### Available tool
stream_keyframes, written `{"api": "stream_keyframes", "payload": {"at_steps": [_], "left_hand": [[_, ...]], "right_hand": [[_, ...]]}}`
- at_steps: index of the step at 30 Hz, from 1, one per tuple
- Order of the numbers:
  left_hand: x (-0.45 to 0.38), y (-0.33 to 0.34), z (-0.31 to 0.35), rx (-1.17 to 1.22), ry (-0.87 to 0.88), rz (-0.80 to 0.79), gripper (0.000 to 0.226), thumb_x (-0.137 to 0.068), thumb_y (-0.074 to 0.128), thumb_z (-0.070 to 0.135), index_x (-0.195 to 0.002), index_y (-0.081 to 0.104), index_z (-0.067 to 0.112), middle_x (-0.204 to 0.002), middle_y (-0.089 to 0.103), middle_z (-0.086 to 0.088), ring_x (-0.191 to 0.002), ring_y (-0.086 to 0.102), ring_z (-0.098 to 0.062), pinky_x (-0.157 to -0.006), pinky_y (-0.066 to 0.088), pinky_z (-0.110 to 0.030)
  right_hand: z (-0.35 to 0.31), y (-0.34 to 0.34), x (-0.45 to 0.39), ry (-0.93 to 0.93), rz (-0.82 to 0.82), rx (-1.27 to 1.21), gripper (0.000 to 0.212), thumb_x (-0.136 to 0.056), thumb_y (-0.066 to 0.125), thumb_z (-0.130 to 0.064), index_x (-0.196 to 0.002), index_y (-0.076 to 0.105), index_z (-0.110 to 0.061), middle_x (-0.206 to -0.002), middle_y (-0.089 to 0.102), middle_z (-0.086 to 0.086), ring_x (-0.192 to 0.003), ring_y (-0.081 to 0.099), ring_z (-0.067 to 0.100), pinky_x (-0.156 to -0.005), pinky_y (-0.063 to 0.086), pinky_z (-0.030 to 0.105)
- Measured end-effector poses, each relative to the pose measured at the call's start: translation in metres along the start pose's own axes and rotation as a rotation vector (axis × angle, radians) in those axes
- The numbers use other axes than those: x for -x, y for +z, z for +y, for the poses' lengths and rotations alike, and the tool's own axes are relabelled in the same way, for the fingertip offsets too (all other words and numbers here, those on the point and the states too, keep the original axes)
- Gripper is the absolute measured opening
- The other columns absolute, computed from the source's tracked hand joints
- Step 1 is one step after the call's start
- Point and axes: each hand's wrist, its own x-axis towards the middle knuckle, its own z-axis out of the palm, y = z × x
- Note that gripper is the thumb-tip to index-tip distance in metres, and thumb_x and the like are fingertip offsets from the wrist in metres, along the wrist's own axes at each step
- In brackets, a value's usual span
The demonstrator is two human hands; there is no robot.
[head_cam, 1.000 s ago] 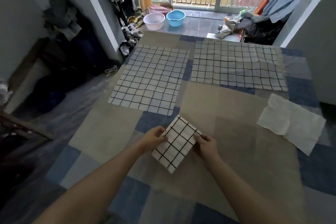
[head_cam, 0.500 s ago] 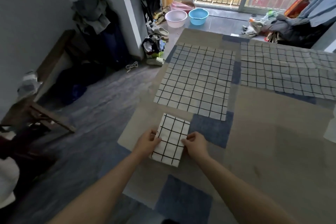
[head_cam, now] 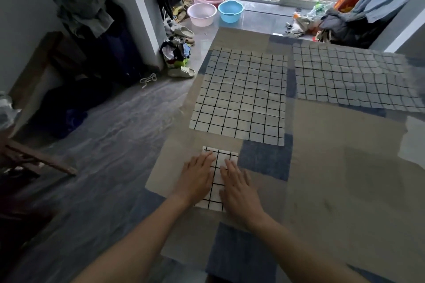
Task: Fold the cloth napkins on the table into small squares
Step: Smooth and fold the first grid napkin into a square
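Note:
A folded napkin (head_cam: 221, 156), white with a black grid, lies as a small square near the table's left edge. My left hand (head_cam: 197, 176) presses flat on its left half and my right hand (head_cam: 236, 187) presses flat on its right half, fingers straight. Beyond it a larger unfolded grid napkin (head_cam: 241, 96) lies spread flat. A second unfolded grid napkin (head_cam: 349, 78) lies spread at the far right. A plain white cloth (head_cam: 414, 142) shows at the right edge, cut off by the frame.
The table wears a beige and blue patchwork cover (head_cam: 333, 167). On the floor to the left lie slippers (head_cam: 181, 72) and clothes. A pink basin (head_cam: 202, 14) and a blue basin (head_cam: 230, 10) stand by the balcony door.
Both hands carried the folded napkin from the table's middle to its left edge, set it down and went from pinching its sides to pressing flat on top. The view swung left.

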Motion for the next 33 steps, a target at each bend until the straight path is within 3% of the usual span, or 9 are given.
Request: {"api": "stream_keyframes", "payload": {"at_steps": [3, 7, 11, 16, 20, 24, 29, 31, 33], "left_hand": [[-0.014, 0.011, 0.006, -0.019, -0.048, -0.095, 0.056, -0.093, 0.031, 0.038, -0.146, 0.026, 0.021, -0.158, 0.02, -0.003, -0.145, 0.017, -0.022, -0.117, 0.017, -0.044], [-0.024, 0.022, 0.011, 0.069, -0.295, -0.193, 0.057, -0.1, 0.023, 0.036, -0.154, 0.01, 0.02, -0.163, -0.004, -0.007, -0.149, -0.005, -0.025, -0.118, -0.001, -0.046], [-0.024, 0.023, 0.004, -0.042, -0.159, -0.281, 0.075, -0.084, -0.009, 0.052, -0.154, -0.006, 0.024, -0.162, -0.016, 0.0, -0.147, -0.019, -0.02, -0.115, -0.01, -0.053], [-0.026, 0.019, 0.002, -0.142, -0.139, -0.282, 0.08, -0.079, -0.014, 0.054, -0.154, -0.007, 0.026, -0.161, -0.019, -0.002, -0.146, -0.022, -0.023, -0.113, -0.017, -0.052], [-0.025, 0.022, 0.003, -0.14, -0.205, -0.327, 0.083, -0.074, -0.019, 0.055, -0.151, -0.018, 0.026, -0.159, -0.025, -0.001, -0.145, -0.025, -0.022, -0.112, -0.02, -0.05], [-0.025, 0.02, 0.006, -0.142, -0.234, -0.299, 0.082, -0.076, -0.017, 0.055, -0.152, -0.015, 0.026, -0.159, -0.025, -0.002, -0.145, -0.025, -0.021, -0.113, -0.019, -0.049], [-0.028, 0.015, 0.034, -0.083, -0.066, -0.077, 0.064, -0.095, 0.013, 0.045, -0.154, -0.002, 0.027, -0.162, -0.015, 0.0, -0.148, -0.014, -0.02, -0.116, -0.01, -0.051], [-0.036, 0.021, 0.06, -0.078, 0.031, -0.065, 0.065, -0.097, 0.021, 0.042, -0.155, -0.001, 0.024, -0.163, -0.012, 0.0, -0.149, -0.011, -0.018, -0.117, -0.007, -0.048], [-0.049, 0.028, 0.092, -0.078, 0.107, -0.121, 0.065, -0.095, 0.027, 0.043, -0.155, 0.012, 0.021, -0.163, -0.002, -0.001, -0.149, -0.004, -0.018, -0.116, -0.002, -0.046]], "right_hand": [[-0.002, 0.014, 0.01, 0.073, -0.075, 0.012, 0.063, -0.096, 0.035, -0.043, -0.151, 0.025, -0.013, -0.16, 0.015, 0.005, -0.147, 0.016, 0.021, -0.117, 0.013, 0.049], [-0.009, 0.013, 0.012, 0.109, -0.073, 0.017, 0.064, -0.094, 0.038, -0.045, -0.149, 0.028, -0.014, -0.158, 0.025, 0.007, -0.145, 0.024, 0.022, -0.114, 0.026, 0.048], [-0.013, 0.012, 0.017, 0.143, -0.102, 0.028, 0.065, -0.092, 0.041, -0.048, -0.147, 0.035, -0.014, -0.156, 0.03, 0.007, -0.144, 0.027, 0.022, -0.112, 0.023, 0.049], [-0.013, 0.009, 0.019, 0.135, -0.131, 0.035, 0.067, -0.092, 0.041, -0.048, -0.149, 0.031, -0.015, -0.158, 0.026, 0.006, -0.145, 0.023, 0.021, -0.109, 0.016, 0.047], [0.004, 0.004, 0.036, -0.011, -0.172, 0.06, 0.065, -0.093, 0.041, -0.047, -0.152, 0.025, -0.024, -0.159, 0.018, 0.005, -0.146, 0.023, 0.022, -0.109, 0.013, 0.049], [0.045, -0.014, 0.056, -0.124, -0.235, 0.126, 0.063, -0.093, 0.04, -0.051, -0.151, 0.027, -0.03, -0.157, 0.027, 0.002, -0.144, 0.025, 0.018, -0.108, 0.015, 0.047], [0.126, -0.04, 0.081, 0.196, -0.211, 0.119, 0.06, -0.089, 0.041, -0.047, -0.142, 0.042, -0.022, -0.149, 0.038, 0.007, -0.13, 0.046, 0.023, -0.105, 0.022, 0.046], [0.155, -0.055, 0.094, 0.328, -0.219, 0.088, 0.058, -0.087, 0.039, -0.045, -0.138, 0.043, -0.02, -0.142, 0.046, 0.011, -0.119, 0.056, 0.028, -0.101, 0.031, 0.048], [0.184, -0.073, 0.108, 0.432, -0.194, 0.073, 0.058, -0.089, 0.032, -0.045, -0.14, 0.037, -0.018, -0.147, 0.04, 0.015, -0.123, 0.053, 0.033, -0.103, 0.036, 0.048]]}}
